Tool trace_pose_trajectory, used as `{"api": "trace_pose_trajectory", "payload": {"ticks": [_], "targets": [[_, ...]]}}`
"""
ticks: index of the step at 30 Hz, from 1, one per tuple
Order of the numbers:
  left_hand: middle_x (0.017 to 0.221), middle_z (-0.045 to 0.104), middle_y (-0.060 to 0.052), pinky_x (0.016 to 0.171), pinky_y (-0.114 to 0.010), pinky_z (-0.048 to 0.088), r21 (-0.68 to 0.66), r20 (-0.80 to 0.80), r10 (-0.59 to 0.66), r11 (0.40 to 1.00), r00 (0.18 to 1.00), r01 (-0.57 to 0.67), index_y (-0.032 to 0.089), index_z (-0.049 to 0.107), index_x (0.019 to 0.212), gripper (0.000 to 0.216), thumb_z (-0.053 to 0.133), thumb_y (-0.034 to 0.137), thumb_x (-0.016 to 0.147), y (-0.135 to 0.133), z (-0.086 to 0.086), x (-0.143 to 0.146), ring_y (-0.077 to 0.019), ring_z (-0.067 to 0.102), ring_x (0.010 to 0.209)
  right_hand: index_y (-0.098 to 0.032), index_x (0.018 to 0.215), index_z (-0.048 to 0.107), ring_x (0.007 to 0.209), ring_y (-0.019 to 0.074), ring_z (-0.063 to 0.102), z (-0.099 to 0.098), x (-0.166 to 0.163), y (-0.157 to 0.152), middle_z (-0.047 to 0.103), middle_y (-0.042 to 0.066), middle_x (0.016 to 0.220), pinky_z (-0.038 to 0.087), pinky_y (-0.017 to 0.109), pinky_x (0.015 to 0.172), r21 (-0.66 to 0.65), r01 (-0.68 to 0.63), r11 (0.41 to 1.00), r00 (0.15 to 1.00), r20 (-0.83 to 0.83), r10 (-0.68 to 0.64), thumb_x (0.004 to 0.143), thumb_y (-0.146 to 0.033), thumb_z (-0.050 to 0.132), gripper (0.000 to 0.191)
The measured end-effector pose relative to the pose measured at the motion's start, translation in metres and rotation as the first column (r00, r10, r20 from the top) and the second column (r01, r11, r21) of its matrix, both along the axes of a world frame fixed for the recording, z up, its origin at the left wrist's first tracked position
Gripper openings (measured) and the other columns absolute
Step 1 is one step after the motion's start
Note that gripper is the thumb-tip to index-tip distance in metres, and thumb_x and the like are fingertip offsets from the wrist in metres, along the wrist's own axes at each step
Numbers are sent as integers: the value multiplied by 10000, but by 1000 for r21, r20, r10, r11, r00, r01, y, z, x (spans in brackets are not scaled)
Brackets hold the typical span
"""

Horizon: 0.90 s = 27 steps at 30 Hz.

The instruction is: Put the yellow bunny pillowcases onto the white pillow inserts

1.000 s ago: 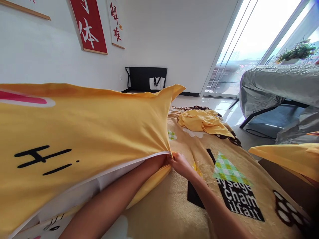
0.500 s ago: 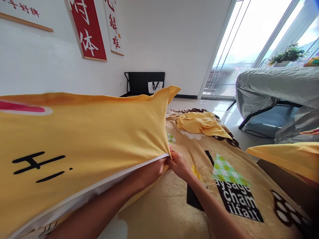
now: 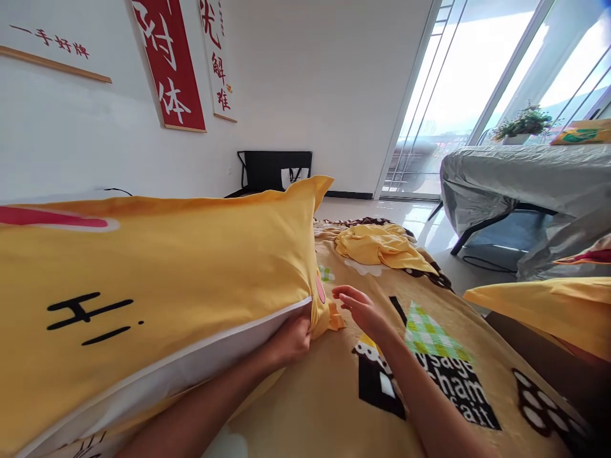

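A yellow pillowcase (image 3: pixel 205 254) with black "Hi!" lettering and a pink patch fills the left side, a pillow's bulk inside it. Along its near edge runs an open white-edged zip seam (image 3: pixel 191 359). My left hand (image 3: pixel 293 337) is closed on the pillowcase at the right end of this opening; its fingertips are partly hidden. Just right of the pillowcase, my right hand (image 3: pixel 360 308) hovers with fingers apart, holding nothing. Between the hands, a yellow corner (image 3: pixel 334 317) of the case sticks out over the patterned blanket (image 3: pixel 305 407).
Crumpled yellow cloth (image 3: pixel 384 245) lies farther back on the blanket. More yellow fabric (image 3: pixel 544 305) is at the right edge. A plastic-covered table (image 3: pixel 520 172) with a potted plant (image 3: pixel 522 124) stands by the window. A black panel-like object (image 3: pixel 265 168) leans near the wall.
My right hand has let go of the pillowcase edge and moved slightly right, its fingers opening. The pillowcase's right end has slackened and moved a little left, with my left hand still at the opening.
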<state>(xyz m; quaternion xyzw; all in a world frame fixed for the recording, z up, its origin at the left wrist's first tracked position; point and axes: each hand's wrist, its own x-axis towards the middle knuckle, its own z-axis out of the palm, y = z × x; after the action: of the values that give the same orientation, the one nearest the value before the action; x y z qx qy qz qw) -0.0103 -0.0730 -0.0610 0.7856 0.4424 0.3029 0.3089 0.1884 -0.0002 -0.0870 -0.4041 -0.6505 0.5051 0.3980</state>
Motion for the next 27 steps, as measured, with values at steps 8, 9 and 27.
{"api": "trace_pose_trajectory", "payload": {"ticks": [8,9,27], "targets": [[1180,649,-132,975,-374,443,-161,19,-12,987,1000,15,111,599,1215,412,439,253,864,-8,19,-1,-263,593,1049,-190,1036,662,918,230,584,-15,-37,-11,676,42,971,471,353,841,-56,-103,993,993,-55,100,653,-381,679,429],[1155,660,-122,961,-358,447,-151,33,-7,988,999,12,115,606,1200,405,431,259,865,-9,25,0,-252,598,1025,-184,994,669,868,218,584,-14,-40,-13,677,30,914,479,335,797,-72,-107,992,993,-59,103,643,-368,680,396],[790,686,-76,626,-287,471,-419,3,221,886,975,-200,125,656,875,471,630,540,654,34,90,-76,-214,626,701,-154,826,625,489,86,526,13,23,-1,614,-32,649,386,177,411,-386,-257,886,892,258,371,549,-394,772,395]]}}
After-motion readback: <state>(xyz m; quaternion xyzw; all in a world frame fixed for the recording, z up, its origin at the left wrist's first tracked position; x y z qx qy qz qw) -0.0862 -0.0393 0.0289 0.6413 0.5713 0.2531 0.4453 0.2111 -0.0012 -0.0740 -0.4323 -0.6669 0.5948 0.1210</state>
